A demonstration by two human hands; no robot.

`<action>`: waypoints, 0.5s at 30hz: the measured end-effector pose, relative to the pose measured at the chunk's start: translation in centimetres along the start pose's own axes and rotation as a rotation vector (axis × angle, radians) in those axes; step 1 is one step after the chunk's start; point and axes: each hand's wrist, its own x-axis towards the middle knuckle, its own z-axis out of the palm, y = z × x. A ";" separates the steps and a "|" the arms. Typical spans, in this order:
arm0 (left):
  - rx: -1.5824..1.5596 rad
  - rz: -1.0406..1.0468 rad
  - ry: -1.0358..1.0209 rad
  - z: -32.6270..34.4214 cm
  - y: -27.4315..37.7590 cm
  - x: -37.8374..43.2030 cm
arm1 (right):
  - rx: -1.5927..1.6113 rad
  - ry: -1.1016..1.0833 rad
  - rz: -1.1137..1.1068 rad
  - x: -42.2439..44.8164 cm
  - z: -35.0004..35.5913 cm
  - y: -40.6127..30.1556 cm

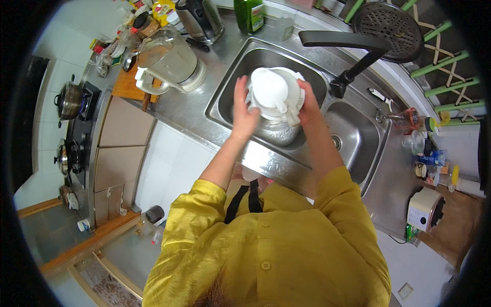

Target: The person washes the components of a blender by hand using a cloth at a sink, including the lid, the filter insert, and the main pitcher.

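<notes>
Over the larger left sink basin (238, 82), a white lidded plastic part (270, 88) with a small spout-like tab is held between two hands. My left hand (244, 115) lies against its left side with the fingers spread. On the right side, my right hand (307, 101) grips the rim near a white tab. Beneath the white part, something clear and shiny shows in the basin; whether it is joined to that part, I cannot tell. A glass blender jug (167, 57) with a white handle and base lies tilted on the steel counter, left of the basin.
A black faucet (345, 40) reaches over the sink from the back right. Beside the basin is the smaller right basin (355, 134). An electric kettle (201, 21), a green bottle (249, 15) and a clear cup (284, 27) stand behind. A blender base (424, 209) sits far right; pots are on the stove (78, 126).
</notes>
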 end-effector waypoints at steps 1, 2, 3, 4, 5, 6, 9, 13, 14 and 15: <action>-0.266 -0.300 0.020 -0.7 0.3 0.8 | 0.005 0.048 0.001 -0.4 0.7 0.1; -0.514 -0.410 -0.008 -1.0 0.6 0.9 | 0.006 0.023 0.007 -0.6 0.4 0.1; -0.756 -0.514 -0.035 -1.4 1.6 1.1 | 0.011 -0.009 0.013 -0.5 0.4 0.3; -0.873 -0.607 -0.067 -1.6 1.1 1.7 | 0.015 -0.043 0.022 -0.4 0.5 0.4; -0.843 -0.617 -0.085 -1.6 1.4 1.7 | -0.006 -0.023 0.029 -0.5 0.4 0.4; -0.811 -0.631 -0.101 -1.7 2.2 1.5 | -0.023 0.000 0.039 -0.8 0.7 0.6; -0.782 -0.657 -0.189 -2.7 3.1 1.4 | -0.096 0.055 0.088 -1.3 1.0 0.6; -0.885 -0.804 -0.319 -3.8 3.1 0.8 | -0.150 0.071 0.176 -0.7 0.7 0.5; -0.881 -0.810 -0.202 -3.9 3.1 0.8 | -0.179 0.074 0.168 -0.3 1.3 0.9; -0.876 -0.804 -0.100 -3.8 3.5 1.2 | -0.215 0.074 0.142 0.4 2.1 0.8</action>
